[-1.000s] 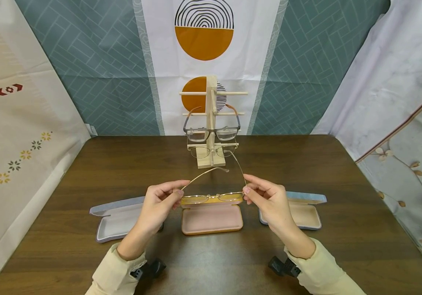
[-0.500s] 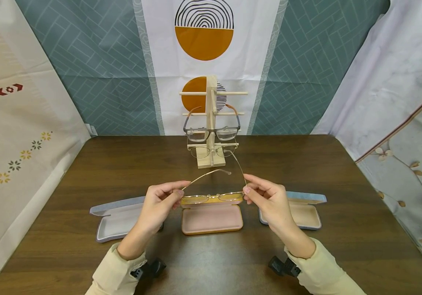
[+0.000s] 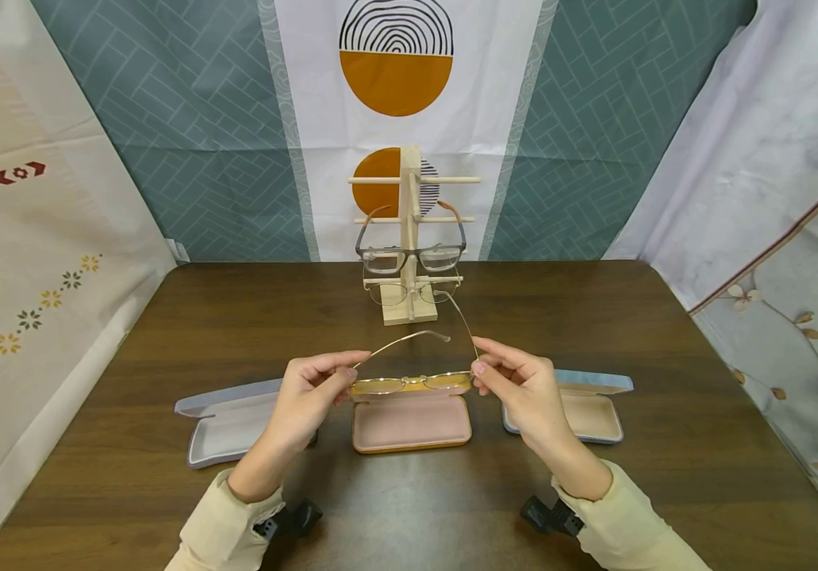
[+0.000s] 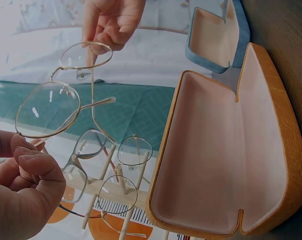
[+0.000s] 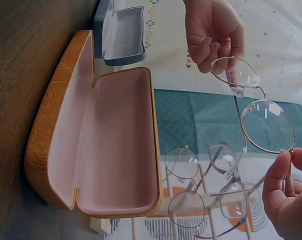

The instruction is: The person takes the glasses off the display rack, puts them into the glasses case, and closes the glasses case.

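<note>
The left hand (image 3: 312, 392) and right hand (image 3: 523, 388) are pinching the glasses (image 3: 412, 381) at opposite sides, between thumb and fingers. The glasses are hovering unfolded above the open orange case (image 3: 412, 426), before the stand (image 3: 409, 235). A grey case (image 3: 233, 432) and a blue case (image 3: 587, 417) are lying open to left and right.

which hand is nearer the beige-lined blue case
Right. The right hand partly covers the blue case in the head view; the left hand is farther off, across the orange case.
</note>
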A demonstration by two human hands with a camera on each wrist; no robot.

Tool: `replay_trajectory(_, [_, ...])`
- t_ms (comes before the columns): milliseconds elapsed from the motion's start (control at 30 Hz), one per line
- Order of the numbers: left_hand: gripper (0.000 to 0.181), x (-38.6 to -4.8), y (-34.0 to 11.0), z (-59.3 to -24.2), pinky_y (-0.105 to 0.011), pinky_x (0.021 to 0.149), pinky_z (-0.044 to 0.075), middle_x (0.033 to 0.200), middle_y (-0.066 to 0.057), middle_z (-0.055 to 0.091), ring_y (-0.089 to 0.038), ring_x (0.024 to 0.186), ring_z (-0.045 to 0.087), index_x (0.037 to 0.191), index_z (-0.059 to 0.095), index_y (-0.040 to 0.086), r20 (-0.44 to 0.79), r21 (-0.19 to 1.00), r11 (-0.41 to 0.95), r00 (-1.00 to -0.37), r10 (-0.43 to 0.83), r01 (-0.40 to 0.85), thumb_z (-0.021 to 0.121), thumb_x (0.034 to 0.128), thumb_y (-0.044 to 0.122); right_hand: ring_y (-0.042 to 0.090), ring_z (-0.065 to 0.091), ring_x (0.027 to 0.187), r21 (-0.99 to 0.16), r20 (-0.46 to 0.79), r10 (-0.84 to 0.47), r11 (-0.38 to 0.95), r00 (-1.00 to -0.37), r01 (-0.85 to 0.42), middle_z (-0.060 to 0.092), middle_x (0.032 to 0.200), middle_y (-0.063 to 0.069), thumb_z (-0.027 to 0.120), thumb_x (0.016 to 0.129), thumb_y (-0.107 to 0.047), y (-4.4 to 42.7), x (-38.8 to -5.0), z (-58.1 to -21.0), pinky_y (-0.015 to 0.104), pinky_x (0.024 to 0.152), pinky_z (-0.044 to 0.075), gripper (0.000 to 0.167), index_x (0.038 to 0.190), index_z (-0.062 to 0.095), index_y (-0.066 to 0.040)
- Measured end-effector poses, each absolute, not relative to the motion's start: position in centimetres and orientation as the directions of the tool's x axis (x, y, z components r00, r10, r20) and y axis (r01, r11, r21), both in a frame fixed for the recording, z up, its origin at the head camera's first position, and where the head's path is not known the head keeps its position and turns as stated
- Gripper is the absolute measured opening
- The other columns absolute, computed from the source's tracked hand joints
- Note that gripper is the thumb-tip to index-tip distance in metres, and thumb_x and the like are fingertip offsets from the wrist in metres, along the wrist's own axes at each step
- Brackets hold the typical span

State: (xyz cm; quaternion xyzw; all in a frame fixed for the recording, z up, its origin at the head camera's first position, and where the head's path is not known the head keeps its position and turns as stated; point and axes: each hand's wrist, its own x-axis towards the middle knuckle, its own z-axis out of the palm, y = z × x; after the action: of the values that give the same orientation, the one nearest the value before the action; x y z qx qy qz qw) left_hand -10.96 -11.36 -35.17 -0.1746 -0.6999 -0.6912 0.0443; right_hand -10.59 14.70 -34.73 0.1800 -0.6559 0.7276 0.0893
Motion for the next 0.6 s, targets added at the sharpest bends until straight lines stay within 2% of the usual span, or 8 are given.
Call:
replay_trajectory(133, [0.020,-10.95,-11.39,-35.12,-0.022,0.049,0.038,0.058,0.004,0.048,-0.008,0.054,0.042,0.101,0.059,-0.018,0.304,0.952,-0.017,-0.935,0.185,0.306,0.050,0.0847,-0.010,0.011,0.057,0.062,-0.924,0.377,-0.108,-0.121,-0.920,-0.364,0.064,0.076,0.000,0.057,0.082,0.012,14.69,-10.59,-34.74,0.022,0.057,0.050,0.038,0.105,0.066,-0.018])
replay_trajectory(300, [0.020,-10.93,-11.48,-35.02,-0.022,0.048,0.038,0.058,0.005,0.048,-0.008,0.054,0.042,0.100,0.062,-0.016,0.309,0.950,-0.007,-0.933,0.186,0.313,0.050,0.0847,-0.011,0.010,0.057,0.062,-0.924,0.377,-0.109,-0.117,-0.920,-0.365,0.064,0.076,-0.001,0.057,0.082,0.012,14.64,-10.57,-34.73,0.022,0.057,0.050,0.029,0.110,0.060,0.011])
replay_trajectory(367, [0.020,-10.93,-11.49,-35.00,-0.023,0.048,0.038,0.058,0.005,0.048,-0.008,0.053,0.042,0.100,0.062,-0.015,0.309,0.949,-0.003,-0.932,0.189,0.314,0.049,0.0847,-0.011,0.010,0.057,0.062,-0.923,0.378,-0.108,-0.118,-0.920,-0.365,0.064,0.076,-0.001,0.057,0.082,0.012,14.62,-10.58,-34.72,0.022,0.057,0.050,0.029,0.110,0.055,0.019])
replay_trajectory(433, [0.020,-10.93,-11.49,-35.01,-0.024,0.048,0.038,0.057,0.004,0.048,-0.009,0.053,0.042,0.099,0.063,-0.015,0.307,0.950,-0.005,-0.932,0.191,0.312,0.049,0.0846,-0.011,0.009,0.058,0.062,-0.924,0.375,-0.104,-0.120,-0.921,-0.362,0.064,0.076,-0.001,0.057,0.081,0.013,14.60,-10.59,-34.71,0.022,0.057,0.050,0.028,0.110,0.059,0.013])
replay_trajectory(600, [0.020,-10.94,-11.46,-35.06,-0.026,0.048,0.038,0.058,0.004,0.048,-0.009,0.053,0.042,0.099,0.063,-0.015,0.301,0.952,-0.009,-0.934,0.191,0.305,0.049,0.0845,-0.011,0.008,0.058,0.063,-0.925,0.372,-0.101,-0.126,-0.923,-0.359,0.064,0.076,-0.001,0.057,0.081,0.012,14.60,-10.59,-34.75,0.022,0.057,0.050,0.037,0.105,0.067,-0.015])
